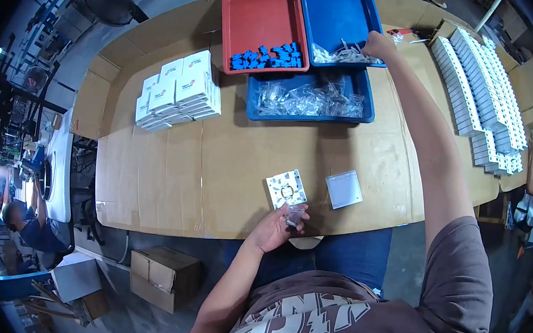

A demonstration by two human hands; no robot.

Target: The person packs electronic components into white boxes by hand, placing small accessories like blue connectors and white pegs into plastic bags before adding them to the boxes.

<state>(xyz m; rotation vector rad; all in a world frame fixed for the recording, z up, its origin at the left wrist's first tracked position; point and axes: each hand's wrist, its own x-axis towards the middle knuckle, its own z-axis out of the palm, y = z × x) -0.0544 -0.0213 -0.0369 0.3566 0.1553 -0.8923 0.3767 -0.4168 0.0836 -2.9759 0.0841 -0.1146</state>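
Observation:
My left hand (pixel 273 229) is closed on a small clear plastic bag (pixel 294 215) near the table's front edge. Just beyond its fingers lies an open white box (pixel 284 188) with a printed, patterned inside. A white square lid or box half (pixel 344 189) rests to the right of it. My right hand (pixel 380 47) is stretched far forward to the right front corner of a blue tray (pixel 339 13), by a heap of white and grey small parts (pixel 341 53). Its fingers are curled, and anything between them is hidden.
A red tray (pixel 264 18) holds blue parts; a nearer blue tray (pixel 309 118) holds clear bags. White boxes (pixel 181 87) are stacked at left, long rows of boxes (pixel 479 91) at right. Cardboard walls (pixel 156 43) edge the table. Other people (pixel 39 225) are at both sides.

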